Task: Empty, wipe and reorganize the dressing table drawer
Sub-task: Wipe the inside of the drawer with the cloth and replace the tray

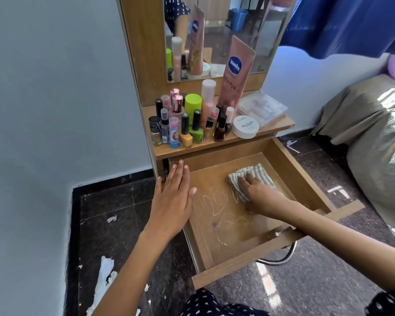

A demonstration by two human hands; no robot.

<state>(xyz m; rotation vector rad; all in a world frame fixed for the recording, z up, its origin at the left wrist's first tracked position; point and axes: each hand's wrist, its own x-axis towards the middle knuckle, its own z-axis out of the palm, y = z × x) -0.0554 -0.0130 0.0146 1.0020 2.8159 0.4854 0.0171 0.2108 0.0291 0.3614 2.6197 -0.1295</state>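
Drawer (303, 179) stands pulled out and emptied, so my right hand (253, 190) presses the striped cloth (258, 172) flat on its floor to wipe. My left hand (172, 197), fingers straight, steadies the side wall.

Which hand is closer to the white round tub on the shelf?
Right. The right hand presses the striped cloth in the drawer, just below the white tub. The left hand rests on the drawer's far left edge.
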